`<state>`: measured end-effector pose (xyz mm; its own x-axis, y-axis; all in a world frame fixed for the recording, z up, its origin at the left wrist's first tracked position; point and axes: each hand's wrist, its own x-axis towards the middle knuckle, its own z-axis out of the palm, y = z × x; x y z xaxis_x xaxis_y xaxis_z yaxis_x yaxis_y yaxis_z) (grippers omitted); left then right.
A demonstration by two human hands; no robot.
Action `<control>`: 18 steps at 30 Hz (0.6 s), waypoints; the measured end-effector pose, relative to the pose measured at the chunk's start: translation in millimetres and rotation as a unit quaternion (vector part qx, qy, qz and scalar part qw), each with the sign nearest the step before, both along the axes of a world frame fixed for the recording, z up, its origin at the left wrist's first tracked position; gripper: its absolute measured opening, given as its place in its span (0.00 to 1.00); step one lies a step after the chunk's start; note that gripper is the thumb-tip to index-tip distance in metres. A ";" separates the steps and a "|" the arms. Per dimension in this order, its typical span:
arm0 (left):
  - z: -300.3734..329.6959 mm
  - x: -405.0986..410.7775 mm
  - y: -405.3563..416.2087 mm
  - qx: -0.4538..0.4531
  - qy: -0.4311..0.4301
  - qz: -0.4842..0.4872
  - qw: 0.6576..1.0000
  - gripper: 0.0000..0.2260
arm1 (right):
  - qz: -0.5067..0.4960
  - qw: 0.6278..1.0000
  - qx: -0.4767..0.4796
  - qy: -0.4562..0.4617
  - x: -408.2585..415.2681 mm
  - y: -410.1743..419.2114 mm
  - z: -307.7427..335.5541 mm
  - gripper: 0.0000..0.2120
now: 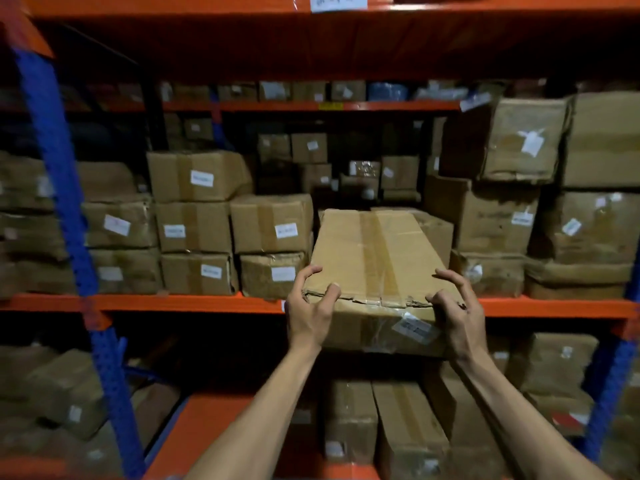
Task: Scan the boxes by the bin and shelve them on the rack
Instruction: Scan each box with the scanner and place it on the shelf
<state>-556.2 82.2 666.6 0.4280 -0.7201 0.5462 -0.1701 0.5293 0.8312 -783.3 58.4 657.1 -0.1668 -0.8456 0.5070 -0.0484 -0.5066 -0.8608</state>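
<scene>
While both bare forearms reach up and forward from the lower edge of the view, the left hand (309, 311) and right hand (456, 308) grasp the near end of a long box (375, 261), one at each near corner. Each hand has its fingers curled over the top edge and its palm against the near face; the wrists are bent back and the thumbs lie toward the box's middle. This box rests lengthwise on the middle shelf (194, 303) of the rack (65, 188), its near end overhanging the orange beam and its far end among stacked cartons (194, 223). How far it is supported underneath cannot be told, as the hands and the box itself hide the contact. It is plain brown cardboard, rectangular, with a strip of glossy clear tape along the top seam, a ragged, torn near edge, and a white label (414, 328) on the near face, whose print is illegible. Neighbouring cartons are dented and creased, each with a small white sticker too blurred to read. Blue perforated uprights and orange beams form the rack; the lower shelf's boxes (408, 427) are partly hidden by the forearms, and the far rows fade into darkness.
</scene>
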 end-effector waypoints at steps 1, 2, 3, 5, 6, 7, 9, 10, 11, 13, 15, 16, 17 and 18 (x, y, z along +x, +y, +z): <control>15.0 6.2 -4.4 -0.011 -0.001 0.006 1.000 0.18 | 0.007 1.000 -0.009 -0.006 6.6 -7.4 13.8 0.20; 29.8 13.0 -10.2 -0.025 0.000 0.013 1.000 0.18 | 0.011 1.000 -0.021 -0.014 14.3 -16.1 27.2 0.20; 44.5 20.6 -17.0 -0.038 0.002 0.020 0.999 0.18 | 0.011 0.999 -0.033 -0.022 23.0 -25.5 40.5 0.19; 71.3 38.5 -33.5 -0.058 0.002 0.033 0.998 0.17 | 0.008 0.998 -0.047 -0.038 43.5 -46.5 66.0 0.18; 82.9 49.0 -43.4 -0.065 0.000 0.040 0.997 0.17 | 0.010 0.998 -0.050 -0.042 55.1 -57.7 77.7 0.18; 93.5 60.8 -54.6 -0.069 -0.002 0.045 0.997 0.17 | 0.015 0.998 -0.052 -0.044 67.6 -70.3 88.7 0.17; 111.4 86.8 -80.6 -0.073 0.003 0.051 0.996 0.17 | 0.028 0.997 -0.054 -0.044 94.6 -99.4 108.4 0.18; 119.6 100.7 -94.9 -0.075 0.005 0.053 0.996 0.17 | 0.032 0.997 -0.058 -0.041 109.2 -114.8 118.0 0.19; 127.1 115.4 -109.9 -0.075 0.006 0.054 0.996 0.17 | 0.033 0.997 -0.063 -0.036 124.4 -130.8 127.1 0.20; 139.9 147.3 -142.5 -0.071 0.010 0.058 0.996 0.17 | 0.036 0.997 -0.067 -0.033 156.7 -164.9 143.0 0.22; 150.3 181.7 -176.6 -0.064 0.008 0.064 0.996 0.17 | 0.041 0.996 -0.068 -0.030 190.0 -201.1 156.2 0.23; 153.7 198.8 -193.7 -0.060 0.010 0.068 0.996 0.17 | 0.046 0.996 -0.067 -0.023 205.9 -219.2 161.6 0.23; 156.7 215.3 -210.4 -0.057 0.011 0.072 0.996 0.17 | 0.052 0.997 -0.063 -0.016 221.8 -236.6 166.4 0.23; 159.2 231.4 -226.0 -0.055 0.013 0.077 0.995 0.16 | 0.057 0.997 -0.057 -0.010 237.9 -253.3 170.7 0.22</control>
<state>-324.8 -143.8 825.8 0.5436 -0.5813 0.6055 -0.2364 0.5861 0.7750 -545.4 -194.9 827.7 -0.0840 -0.7970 0.5981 0.0322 -0.6021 -0.7978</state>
